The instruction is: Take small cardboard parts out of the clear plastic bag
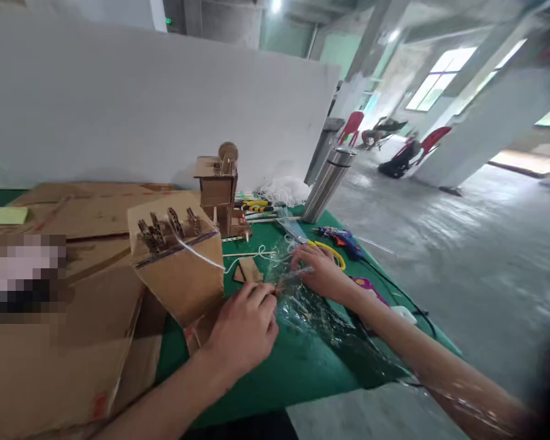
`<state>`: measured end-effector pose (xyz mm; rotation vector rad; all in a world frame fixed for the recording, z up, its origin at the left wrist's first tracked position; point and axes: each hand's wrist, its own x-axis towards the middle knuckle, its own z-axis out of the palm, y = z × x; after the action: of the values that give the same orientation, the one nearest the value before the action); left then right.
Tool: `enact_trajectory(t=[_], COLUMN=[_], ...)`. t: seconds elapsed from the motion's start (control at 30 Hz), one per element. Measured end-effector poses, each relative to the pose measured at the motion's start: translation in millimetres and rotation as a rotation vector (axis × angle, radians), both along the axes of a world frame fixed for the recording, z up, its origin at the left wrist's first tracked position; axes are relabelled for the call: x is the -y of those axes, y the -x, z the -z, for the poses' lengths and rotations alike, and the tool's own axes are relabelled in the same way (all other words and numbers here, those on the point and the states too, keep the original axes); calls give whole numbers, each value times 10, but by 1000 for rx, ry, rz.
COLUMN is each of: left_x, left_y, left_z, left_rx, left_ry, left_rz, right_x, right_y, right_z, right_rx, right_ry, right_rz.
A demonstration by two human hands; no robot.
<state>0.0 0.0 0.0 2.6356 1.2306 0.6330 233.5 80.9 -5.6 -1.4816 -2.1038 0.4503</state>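
My left hand (247, 324) is closed low over the green table, its fingers curled toward a small brown bit at the edge of the clear plastic bag (321, 318). What it grips, if anything, is hidden. Farther right, my right hand (321, 269) pinches the crumpled plastic, beside yellow-handled scissors (337, 253). Left of my hands stands a folded cardboard piece (183, 275) with short corrugated strips on top. From it a white string (199, 253) runs toward the plastic. A small cardboard scrap (249, 270) lies just beyond my left fingers.
A cardboard structure (217, 195) with a round top stands farther back. A steel flask (327, 186) rises near the table edge, with a blue glue gun (343, 238) and its cord at right. Large cardboard sheets (82, 263) cover the left side; white string (284, 190) is heaped behind.
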Motion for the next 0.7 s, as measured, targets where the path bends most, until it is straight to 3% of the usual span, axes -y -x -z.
enact_trajectory(t=[0.3,0.57,0.7], left_x=[-24,-64,-52], left_y=[-64,-87,-89], left_z=[-19,73,47], left_rx=[-129,-192,-150], left_ry=[22,-5,6], left_rz=[51,59,20], right_x=[72,291,305], right_y=[53,41,-33], right_z=[-61,-318,-262], right_rx=[-209,-423,-410], right_ry=[173,436,483], right_rz=[-59,-75,-103])
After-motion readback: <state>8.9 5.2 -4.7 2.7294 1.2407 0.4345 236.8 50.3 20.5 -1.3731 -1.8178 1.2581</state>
